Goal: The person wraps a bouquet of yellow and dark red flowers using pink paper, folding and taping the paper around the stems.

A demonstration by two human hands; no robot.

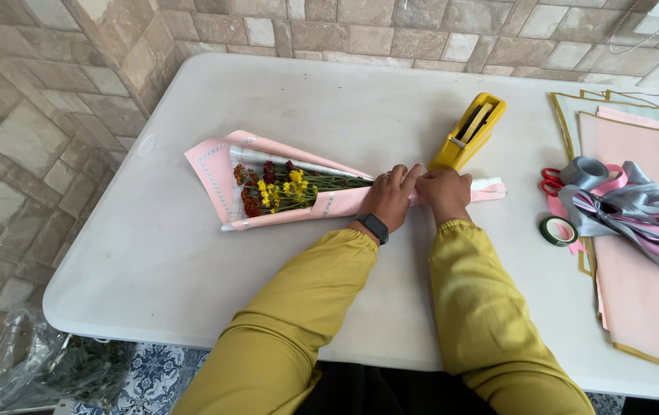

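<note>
Looks like the wrapping step: left hand (pixel 389 197) and right hand (pixel 444 193) both closed around the narrow stem end of the pink paper-wrapped flower bouquet (pixel 283 188) mid-table, so I'd guess tape from the yellow dispenser (pixel 468 132) just beyond comes next.

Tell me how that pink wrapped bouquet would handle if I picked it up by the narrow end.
The bouquet looks light: thin stems, small blooms. Its pink paper wrap would probably flex and crinkle, so the wide end may droop. Both hands, left hand and right hand, press its neck, suggesting the wrap could spring open.

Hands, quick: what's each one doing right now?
Left hand: closed around the bouquet at its narrow wrapped part.
Right hand: closed on the same wrap, beside the left.
</note>
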